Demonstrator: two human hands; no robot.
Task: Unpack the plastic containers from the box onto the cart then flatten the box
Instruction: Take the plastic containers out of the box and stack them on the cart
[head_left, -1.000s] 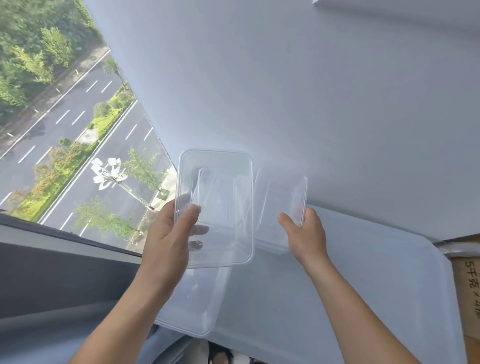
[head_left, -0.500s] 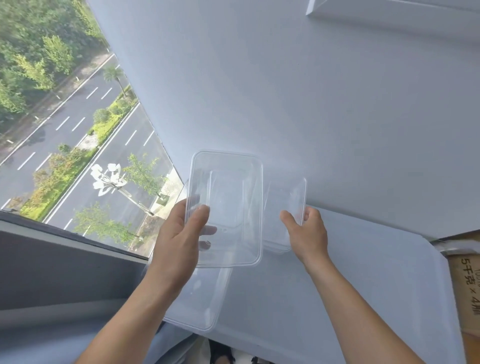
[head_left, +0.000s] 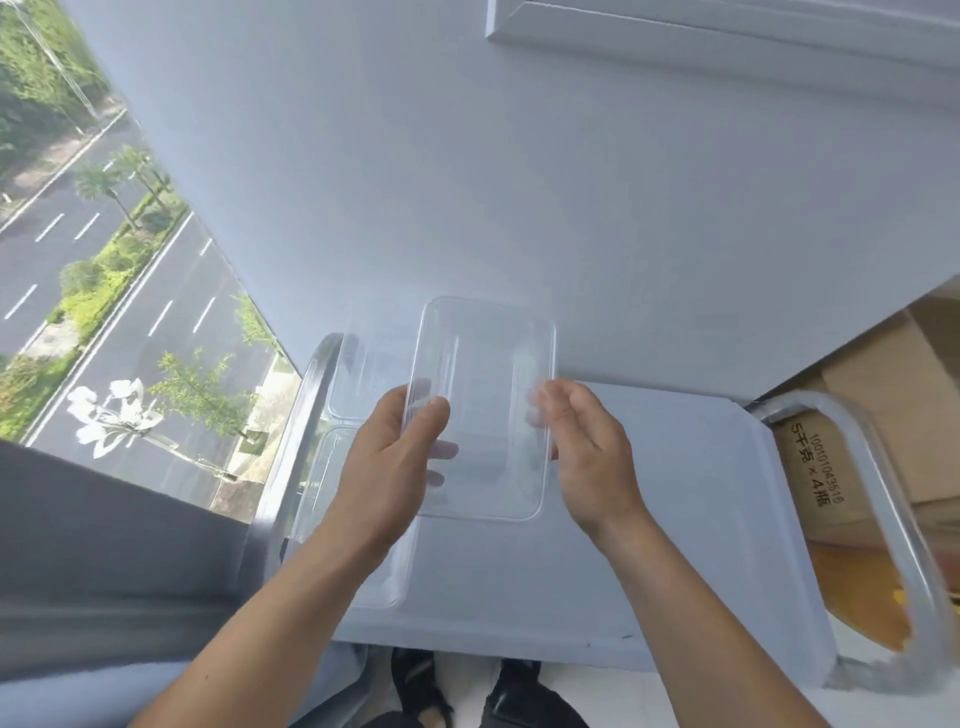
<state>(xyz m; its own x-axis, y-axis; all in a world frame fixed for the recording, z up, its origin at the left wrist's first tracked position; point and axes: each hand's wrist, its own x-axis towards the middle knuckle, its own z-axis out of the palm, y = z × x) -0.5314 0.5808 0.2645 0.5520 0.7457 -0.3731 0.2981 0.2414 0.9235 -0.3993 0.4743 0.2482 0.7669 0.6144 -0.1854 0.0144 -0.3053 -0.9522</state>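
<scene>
- Since the earlier frames the view has tipped down, so more of the cart (head_left: 675, 545) and the box (head_left: 815, 467) now show. The right hand (head_left: 592, 457) no longer holds a container of its own and has come across to the right rim of the one in the left hand (head_left: 384, 467).
- The held container (head_left: 483, 364) sits at frame centre, above the cart's left half and apart from its surface.
- Left fingers (head_left: 441, 450) are curled under its left edge with the thumb on top, a firm grip.
- The right fingers are loosely bent at the right rim. They are blurred, so I cannot tell whether they pinch the rim or only touch it.
- Two more containers lie on the cart's left side: the far container (head_left: 363, 374) by the wall and the near container (head_left: 337, 499), partly under the left forearm.
- The box stands at the right of the frame, beyond the cart's handle (head_left: 883, 493). What is inside it is hidden.
- Step in hand, as I judge it: unpacking, with this container about to be set down. Flattening has not begun.
- The next move calls for lowering it flat onto the bare surface right of the other two, or onto one of them, and letting go gently, since thin clear plastic slides and flexes easily.
</scene>
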